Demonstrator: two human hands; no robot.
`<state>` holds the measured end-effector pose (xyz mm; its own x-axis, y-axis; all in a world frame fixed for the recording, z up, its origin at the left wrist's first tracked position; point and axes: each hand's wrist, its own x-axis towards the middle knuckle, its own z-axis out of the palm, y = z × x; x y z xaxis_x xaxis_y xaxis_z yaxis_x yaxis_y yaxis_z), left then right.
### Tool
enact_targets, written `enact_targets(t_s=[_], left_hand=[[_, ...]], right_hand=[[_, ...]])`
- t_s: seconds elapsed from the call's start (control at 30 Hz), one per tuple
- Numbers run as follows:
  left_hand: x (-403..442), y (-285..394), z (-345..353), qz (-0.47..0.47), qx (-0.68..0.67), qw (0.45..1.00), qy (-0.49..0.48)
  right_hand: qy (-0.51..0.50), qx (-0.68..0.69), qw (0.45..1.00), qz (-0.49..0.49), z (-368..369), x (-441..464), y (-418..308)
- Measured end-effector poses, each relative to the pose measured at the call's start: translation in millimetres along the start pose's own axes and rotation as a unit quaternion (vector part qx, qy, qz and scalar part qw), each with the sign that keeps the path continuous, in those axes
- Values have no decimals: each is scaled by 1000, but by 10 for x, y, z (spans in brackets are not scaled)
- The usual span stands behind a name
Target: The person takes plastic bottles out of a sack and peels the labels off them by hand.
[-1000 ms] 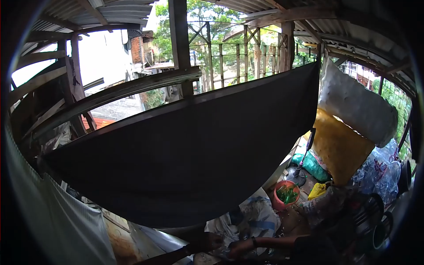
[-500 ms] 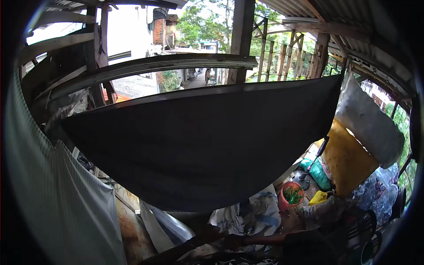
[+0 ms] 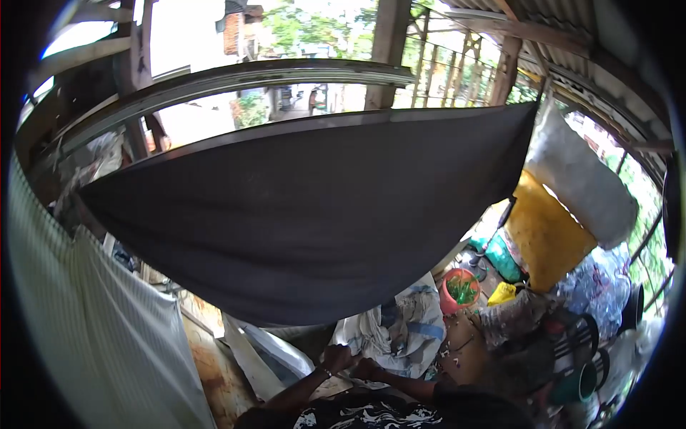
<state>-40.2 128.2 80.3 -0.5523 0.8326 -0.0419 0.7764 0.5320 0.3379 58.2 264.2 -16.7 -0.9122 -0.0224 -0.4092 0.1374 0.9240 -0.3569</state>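
Note:
Close together at the bottom middle are my two hands, in front of a crumpled white sack [image 3: 411, 325]. My left hand [image 3: 337, 358] looks closed, its fingers curled in, with a band at the wrist. Beside it, my right hand [image 3: 367, 370] is also closed, its knuckles facing the left hand. Whatever they pinch, if anything, is too small or hidden to make out. The sack lies just beyond both hands; I cannot tell if they touch it. Above them hangs a large dark cloth [image 3: 307, 214].
To the right stand a pink bucket [image 3: 449, 304] with green pieces inside, a yellow bag [image 3: 502, 294], a large orange-yellow sack [image 3: 547, 232] and a clear bag of plastic bottles [image 3: 597, 289]. A pale striped curtain [image 3: 136, 343] hangs at the left. Wooden beams [image 3: 236, 79] cross behind the cloth.
The view has tipped down and shifted slightly right, so the cloth and surroundings sit higher and further left. My hands show higher in the frame, still close together.

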Motion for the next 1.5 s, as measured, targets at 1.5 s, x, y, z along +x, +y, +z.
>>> enact_targets(t_s=[1.5], left_hand=[[-237,-442,-754,-193,-778,577,-154]], right_hand=[[21,205,969,139,-1171,-1265,-638]])
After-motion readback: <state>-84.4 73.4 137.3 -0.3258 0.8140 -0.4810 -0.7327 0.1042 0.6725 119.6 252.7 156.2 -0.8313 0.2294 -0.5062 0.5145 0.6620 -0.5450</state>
